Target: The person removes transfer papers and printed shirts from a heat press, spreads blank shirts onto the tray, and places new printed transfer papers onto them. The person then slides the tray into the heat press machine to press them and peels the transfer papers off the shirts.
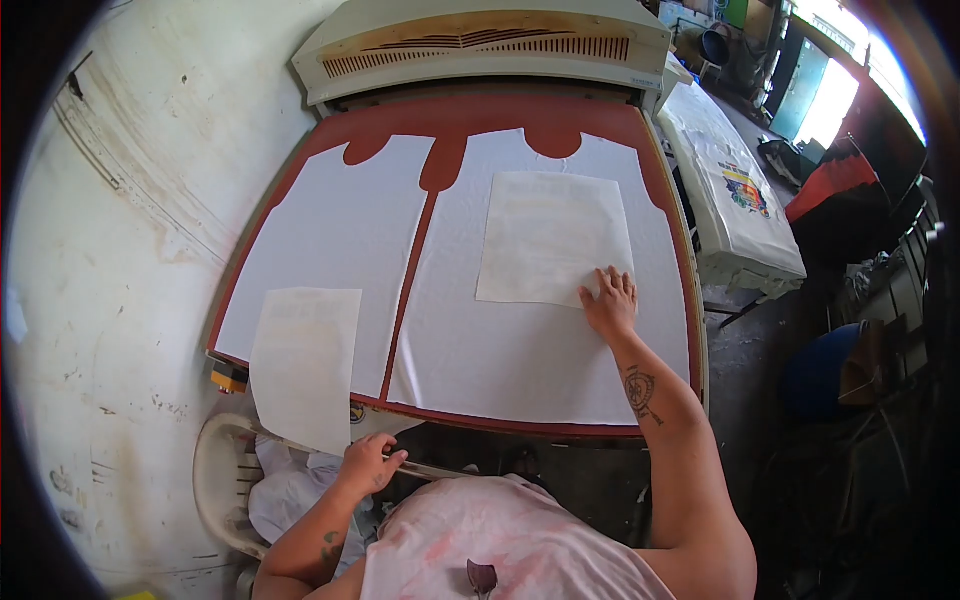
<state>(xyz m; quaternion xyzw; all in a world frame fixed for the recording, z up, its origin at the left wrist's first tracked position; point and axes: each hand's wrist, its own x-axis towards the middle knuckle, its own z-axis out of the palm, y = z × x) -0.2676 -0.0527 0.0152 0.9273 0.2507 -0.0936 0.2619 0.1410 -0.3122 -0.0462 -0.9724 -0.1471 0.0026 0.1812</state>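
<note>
Two white cut fabric pieces, a left one (pixel 330 220) and a right one (pixel 500 360), lie side by side on the red press bed (pixel 433 170). A sheet of paper (pixel 555 235) rests on the right piece, and my right hand (pixel 612 300) lies with fingers spread on its lower right corner. Another paper sheet (pixel 305 365) overlaps the left piece and hangs past the front edge. At that sheet's lower right corner is my left hand (pixel 372 462), fingers curled in, its grip partly hidden.
A large heat press housing (pixel 485 55) stands behind the bed. To the right is a stand with a printed white cloth (pixel 730 180). A white plastic chair (pixel 215 480) holding white cloth (pixel 295 500) sits at the front left. A wall runs along the left.
</note>
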